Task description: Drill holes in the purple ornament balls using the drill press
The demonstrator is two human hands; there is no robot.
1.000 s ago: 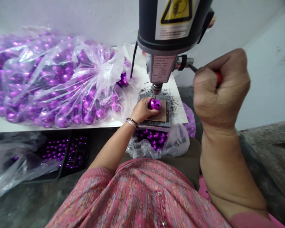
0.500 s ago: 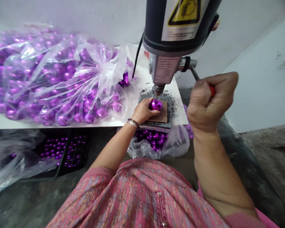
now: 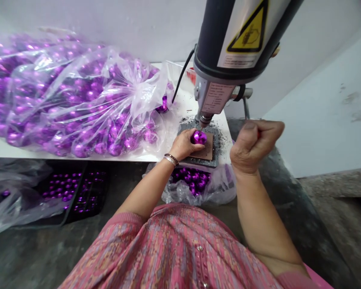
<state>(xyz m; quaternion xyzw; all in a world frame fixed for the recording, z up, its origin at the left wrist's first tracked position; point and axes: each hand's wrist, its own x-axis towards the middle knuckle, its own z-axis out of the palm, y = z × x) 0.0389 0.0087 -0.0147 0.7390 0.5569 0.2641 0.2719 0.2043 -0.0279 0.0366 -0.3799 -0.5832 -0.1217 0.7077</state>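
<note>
A shiny purple ball (image 3: 200,137) is pinched between the thumb and fingers of my left hand (image 3: 185,144), over a brown board (image 3: 205,151) on the drill press's grey base (image 3: 212,162). Straight above it is the bench drill press (image 3: 218,94), its thin bit reaching the top of the ball; whether it has gone in, I cannot tell. My right hand (image 3: 255,142) is wrapped round the feed lever (image 3: 246,108) of the press, hiding most of its red grip.
A large clear bag (image 3: 78,100) of purple balls covers the table's left part. Below the table edge (image 3: 123,159) stand an open bag (image 3: 195,182) of purple balls and black crates (image 3: 87,192) with more. Dark shavings (image 3: 224,136) lie around the base. A black cable (image 3: 183,74) hangs beside the drill.
My right hand has come lower and inward with the lever. The ball stays in my left hand under the bit. The camera view has shifted slightly.
</note>
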